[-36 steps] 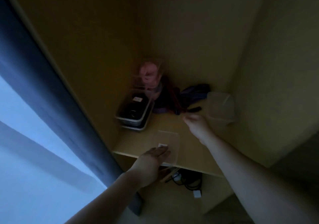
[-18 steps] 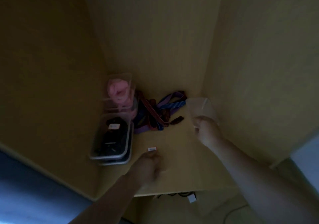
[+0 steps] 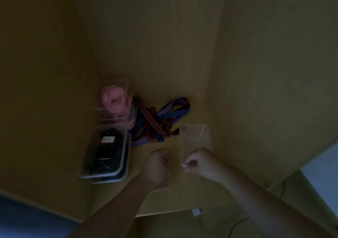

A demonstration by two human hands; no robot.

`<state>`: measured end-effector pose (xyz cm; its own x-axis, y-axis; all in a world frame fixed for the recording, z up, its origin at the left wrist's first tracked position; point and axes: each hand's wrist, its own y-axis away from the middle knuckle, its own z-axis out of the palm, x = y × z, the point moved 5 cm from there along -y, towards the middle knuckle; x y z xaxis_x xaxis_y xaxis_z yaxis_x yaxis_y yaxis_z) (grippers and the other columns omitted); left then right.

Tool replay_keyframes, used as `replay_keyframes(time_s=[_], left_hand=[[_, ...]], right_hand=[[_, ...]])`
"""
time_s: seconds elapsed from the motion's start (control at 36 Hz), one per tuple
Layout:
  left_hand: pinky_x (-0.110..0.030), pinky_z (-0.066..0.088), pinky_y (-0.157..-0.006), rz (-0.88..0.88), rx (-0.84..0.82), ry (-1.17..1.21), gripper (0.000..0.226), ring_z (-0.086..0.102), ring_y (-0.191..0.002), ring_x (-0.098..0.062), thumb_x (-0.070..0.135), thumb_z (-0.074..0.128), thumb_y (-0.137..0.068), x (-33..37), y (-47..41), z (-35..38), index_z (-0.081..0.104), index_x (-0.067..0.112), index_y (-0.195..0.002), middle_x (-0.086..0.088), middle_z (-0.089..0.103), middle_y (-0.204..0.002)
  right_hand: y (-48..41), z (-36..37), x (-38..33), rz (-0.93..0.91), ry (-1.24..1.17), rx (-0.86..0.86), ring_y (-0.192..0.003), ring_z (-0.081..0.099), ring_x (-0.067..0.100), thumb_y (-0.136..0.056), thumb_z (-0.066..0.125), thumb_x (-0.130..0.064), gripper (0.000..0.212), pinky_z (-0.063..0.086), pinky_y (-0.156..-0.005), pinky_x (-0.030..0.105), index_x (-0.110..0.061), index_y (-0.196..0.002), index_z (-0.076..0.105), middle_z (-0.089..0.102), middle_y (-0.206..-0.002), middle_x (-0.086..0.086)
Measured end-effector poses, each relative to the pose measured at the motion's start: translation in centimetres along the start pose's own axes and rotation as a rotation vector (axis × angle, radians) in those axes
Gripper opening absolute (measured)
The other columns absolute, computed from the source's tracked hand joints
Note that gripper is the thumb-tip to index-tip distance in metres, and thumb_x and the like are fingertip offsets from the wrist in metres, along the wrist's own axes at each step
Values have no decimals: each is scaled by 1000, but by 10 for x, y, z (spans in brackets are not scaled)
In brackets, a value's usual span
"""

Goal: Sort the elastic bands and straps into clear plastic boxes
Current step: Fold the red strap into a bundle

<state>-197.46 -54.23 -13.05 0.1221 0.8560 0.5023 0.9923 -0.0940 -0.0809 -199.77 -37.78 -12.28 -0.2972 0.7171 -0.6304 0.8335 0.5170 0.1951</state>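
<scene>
On a dim wooden shelf a tangle of blue, purple and red-brown elastic straps lies at the back. My right hand pinches the near edge of an empty clear plastic box right of the straps. My left hand is curled just left of it, apparently around a clear lid, of which only a faint edge shows below the wrist. A clear box of pink bands and a clear box of black straps with a white label stand at the left.
Yellow cupboard walls close the shelf in on the left, back and right. Both filled boxes seem to sit on a second box. Below the shelf's front edge a white plug and a cable show.
The view swung right and into the cupboard. My right hand took the clear box and pulled it nearer. My left hand closed and moved right, up close to the right hand.
</scene>
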Motion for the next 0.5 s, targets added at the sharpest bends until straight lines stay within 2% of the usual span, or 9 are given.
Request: replay_keyframes(time_s=[0.06, 0.11, 0.14, 0.22, 0.33, 0.39, 0.42, 0.47, 0.5], left_hand=[[-15, 43, -70, 2, 50, -46, 22, 53, -71, -6, 13, 55, -89, -1, 2, -1, 54, 32, -79, 2, 65, -85], [-9, 41, -69, -38, 37, 13, 22, 52, -70, -3, 16, 55, -90, -4, 3, 1, 52, 35, -80, 6, 63, -85], [-6, 39, -67, -85, 42, 42, 22, 50, -68, 0, 16, 54, -91, -4, 5, -4, 51, 35, -81, 9, 60, -83], [-2, 37, -63, -60, 46, 64, 23, 46, -66, 2, 13, 53, -92, 1, 4, -12, 50, 32, -79, 12, 54, -78], [-22, 39, -64, -123, -14, 167, 30, 42, -72, -15, 2, 46, -90, -8, -1, -11, 44, 21, -67, 1, 49, -75], [-26, 35, -66, -128, 90, 201, 34, 35, -74, -20, -8, 37, -89, -14, -3, -14, 46, 14, -65, -7, 40, -73], [-26, 36, -67, -144, 89, 202, 37, 36, -73, -21, -8, 36, -89, -18, -3, -15, 47, 15, -63, -7, 41, -72], [-27, 43, -73, -179, 5, 152, 42, 46, -76, -15, 2, 45, -90, -19, -2, -12, 45, 35, -65, 4, 50, -78], [-28, 47, -77, -260, 26, 216, 39, 51, -79, -12, 8, 50, -89, -17, 0, -16, 44, 40, -69, 9, 53, -82]], right_hand=[[4, 0, -10, -22, 12, -87, -83, 61, -4, -79, 77, -38, 28, 50, -79, 17, -22, -101, 74, 65, -85, -17], [3, -4, -20, -54, 26, -119, -80, 63, -2, -80, 74, -41, 25, 52, -75, 17, -22, -96, 75, 68, -82, -15], [0, -8, -25, -65, 18, -110, -80, 64, -1, -81, 73, -40, 23, 53, -75, 18, -21, -94, 76, 70, -83, -13], [-13, -21, -36, -57, -29, -41, -82, 62, -1, -89, 67, -35, 18, 51, -77, 19, -20, -96, 74, 69, -87, -12], [-47, -35, -46, -59, -30, 115, -78, 59, 2, -93, 61, -23, 14, 44, -73, 22, -17, -98, 72, 64, -83, -12], [-67, -41, -50, -41, -26, 183, -86, 63, 9, -94, 60, -19, 17, 49, -78, 25, -15, -105, 71, 69, -95, -5], [-80, -42, -52, -40, -6, 191, -92, 64, 14, -94, 59, -18, 19, 51, -82, 28, -13, -109, 70, 70, -101, 0], [-105, -38, -58, -42, 47, 150, -101, 64, 20, -93, 61, -18, 27, 52, -87, 32, -11, -118, 67, 69, -111, 5], [-117, -35, -60, -37, 74, 121, -106, 63, 22, -92, 62, -19, 32, 51, -89, 32, -11, -123, 64, 67, -116, 6]])
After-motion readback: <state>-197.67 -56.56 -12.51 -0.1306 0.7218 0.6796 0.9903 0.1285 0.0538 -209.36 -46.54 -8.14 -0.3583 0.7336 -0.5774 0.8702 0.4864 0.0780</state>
